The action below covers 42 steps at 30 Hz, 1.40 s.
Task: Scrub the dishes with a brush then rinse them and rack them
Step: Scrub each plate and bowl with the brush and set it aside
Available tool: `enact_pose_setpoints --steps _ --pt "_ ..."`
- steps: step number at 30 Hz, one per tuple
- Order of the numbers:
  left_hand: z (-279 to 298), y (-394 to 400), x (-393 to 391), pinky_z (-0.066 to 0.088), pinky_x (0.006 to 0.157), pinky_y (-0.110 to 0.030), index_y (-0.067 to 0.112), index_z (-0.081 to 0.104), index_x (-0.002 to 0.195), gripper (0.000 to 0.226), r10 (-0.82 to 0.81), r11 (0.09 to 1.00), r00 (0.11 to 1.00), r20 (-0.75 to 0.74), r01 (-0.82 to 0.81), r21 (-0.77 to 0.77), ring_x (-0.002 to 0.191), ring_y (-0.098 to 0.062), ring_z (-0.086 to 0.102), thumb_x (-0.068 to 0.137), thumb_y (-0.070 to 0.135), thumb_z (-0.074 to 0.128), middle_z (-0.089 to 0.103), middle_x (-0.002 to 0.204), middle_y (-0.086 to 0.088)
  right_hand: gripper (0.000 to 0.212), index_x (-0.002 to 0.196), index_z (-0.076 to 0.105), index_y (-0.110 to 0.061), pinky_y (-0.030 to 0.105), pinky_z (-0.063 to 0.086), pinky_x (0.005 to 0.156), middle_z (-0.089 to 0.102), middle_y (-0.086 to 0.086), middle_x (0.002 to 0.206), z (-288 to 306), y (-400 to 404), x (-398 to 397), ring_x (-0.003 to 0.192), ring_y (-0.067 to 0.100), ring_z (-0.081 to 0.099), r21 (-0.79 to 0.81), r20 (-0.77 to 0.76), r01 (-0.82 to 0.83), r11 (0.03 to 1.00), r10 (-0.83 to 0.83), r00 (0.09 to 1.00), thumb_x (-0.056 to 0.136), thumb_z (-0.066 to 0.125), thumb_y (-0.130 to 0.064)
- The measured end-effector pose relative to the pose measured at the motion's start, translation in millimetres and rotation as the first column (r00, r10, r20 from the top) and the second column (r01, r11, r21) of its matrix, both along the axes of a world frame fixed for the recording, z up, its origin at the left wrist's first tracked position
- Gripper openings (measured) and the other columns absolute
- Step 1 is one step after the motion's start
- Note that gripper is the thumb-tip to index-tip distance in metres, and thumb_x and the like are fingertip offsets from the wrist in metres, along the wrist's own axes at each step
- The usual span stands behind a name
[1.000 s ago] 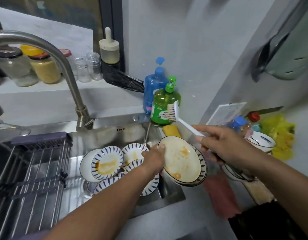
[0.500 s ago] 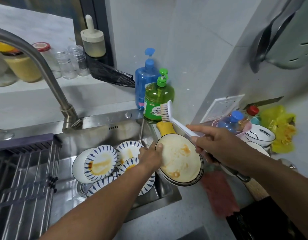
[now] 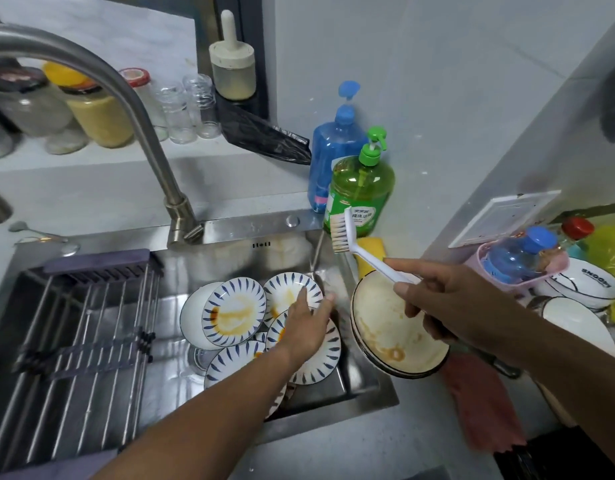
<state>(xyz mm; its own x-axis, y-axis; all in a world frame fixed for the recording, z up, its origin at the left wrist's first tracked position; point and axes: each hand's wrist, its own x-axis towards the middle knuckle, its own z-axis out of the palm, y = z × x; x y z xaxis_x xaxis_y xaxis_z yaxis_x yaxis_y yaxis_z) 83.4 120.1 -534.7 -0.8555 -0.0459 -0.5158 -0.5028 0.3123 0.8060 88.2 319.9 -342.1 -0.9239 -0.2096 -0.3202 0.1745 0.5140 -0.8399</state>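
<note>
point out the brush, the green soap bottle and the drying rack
brush (image 3: 340, 233), head view, on the bristles
green soap bottle (image 3: 363, 188), head view, on the body above the label
drying rack (image 3: 81, 327), head view, on the metal bars over the sink's left side

Both forearms are totally bare, no sleeves anywhere in frame, no watch, no bracelet, no rings on the fingers I can see. Left hand (image 3: 307, 323) sits mid-frame, right hand (image 3: 451, 306) right of centre. Short, plain fingernails, no gloves either.
</note>
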Motion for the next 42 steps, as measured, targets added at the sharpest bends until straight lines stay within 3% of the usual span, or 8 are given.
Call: enact_pose_setpoints --steps 4,10,14,16,19,33,38,42 --pt "-30 -65 13 0.053 0.099 -0.045 0.010 0.065 0.116 0.035 0.274 0.962 0.940 0.203 -0.271 -0.042 0.110 -0.034 0.064 0.105 0.041 0.053 0.069 0.117 -0.013 0.037 0.129 0.065 -0.041 0.025 0.036 0.039 0.065 0.010 0.072 -7 -23 -3 0.045 0.023 0.050 -0.025 0.009 -0.052 0.998 0.053 0.999 0.099 0.064 -0.020" --pt "-74 -119 21 0.055 0.045 -0.021 0.002 0.058 0.122 0.020 0.476 0.764 0.733 0.486 -0.618 0.184 0.072 -0.018 0.058 0.107 0.012 0.051 0.060 0.088 -0.009 0.038 0.109 0.069 -0.059 0.027 0.036 0.042 0.066 0.005 0.069 -26 -58 -9 0.044 0.022 0.049 -0.048 0.033 -0.101 0.994 0.103 0.994 0.098 0.066 -0.023" --pt "-99 -127 17 0.060 0.054 -0.027 -0.010 0.051 0.137 0.036 0.510 0.684 0.644 0.570 -0.705 0.185 0.068 -0.018 0.061 0.109 0.012 0.045 0.060 0.087 -0.012 0.037 0.111 0.067 -0.062 0.026 0.037 0.043 0.068 0.004 0.071 -39 -75 -17 0.043 0.020 0.049 -0.024 0.054 -0.141 0.990 0.142 0.988 0.097 0.066 -0.028" --pt "-96 -125 15 0.058 0.094 -0.035 -0.007 0.044 0.145 0.039 0.514 0.678 0.653 0.556 -0.706 0.204 0.069 -0.020 0.053 0.108 0.003 0.037 0.052 0.085 -0.011 0.033 0.115 0.068 -0.057 0.024 0.038 0.041 0.069 0.003 0.072 -43 -81 -21 0.043 0.016 0.050 -0.005 0.073 -0.153 0.988 0.153 0.986 0.097 0.066 -0.030" --pt "-91 -123 11 0.032 0.117 -0.035 -0.003 0.031 0.155 0.048 0.513 0.659 0.636 0.577 -0.722 0.209 0.105 -0.030 0.055 0.110 0.010 0.039 0.056 0.134 -0.022 0.033 0.119 0.067 -0.053 0.023 0.038 0.040 0.070 0.004 0.073 -48 -88 -28 0.043 0.014 0.051 -0.005 0.100 -0.175 0.985 0.175 0.980 0.097 0.066 -0.029" --pt "-92 -133 1 0.058 0.092 -0.037 -0.008 0.058 0.112 0.015 0.539 0.294 0.443 0.717 -0.896 0.332 0.122 -0.032 0.063 0.103 -0.009 0.046 0.062 0.125 -0.023 0.036 0.127 0.065 -0.047 0.023 0.040 0.042 0.069 0.007 0.074 -62 -102 -41 0.044 0.014 0.051 0.058 0.149 -0.262 0.963 0.251 0.956 0.097 0.066 -0.027" --pt "-62 -146 20 0.060 0.046 -0.033 -0.003 0.048 0.137 0.038 0.580 0.349 0.501 0.642 -0.865 0.360 0.068 -0.035 0.077 0.100 -0.008 0.054 0.068 0.117 -0.029 0.031 0.130 0.064 -0.045 0.017 0.041 0.046 0.066 0.000 0.074 -69 -109 -40 0.046 0.000 0.054 0.258 0.082 -0.338 0.905 0.328 0.941 0.103 0.057 -0.031" --pt "-29 -157 38 0.065 0.062 -0.046 0.010 0.047 0.136 0.049 0.547 0.454 0.646 0.532 -0.763 0.459 0.080 -0.039 0.077 0.095 -0.015 0.054 0.064 0.122 -0.025 0.035 0.138 0.059 -0.041 0.024 0.052 0.073 0.072 -0.011 0.101 -65 -119 -31 0.077 0.002 0.064 0.554 0.014 -0.407 0.726 0.481 0.877 0.107 0.047 -0.031"
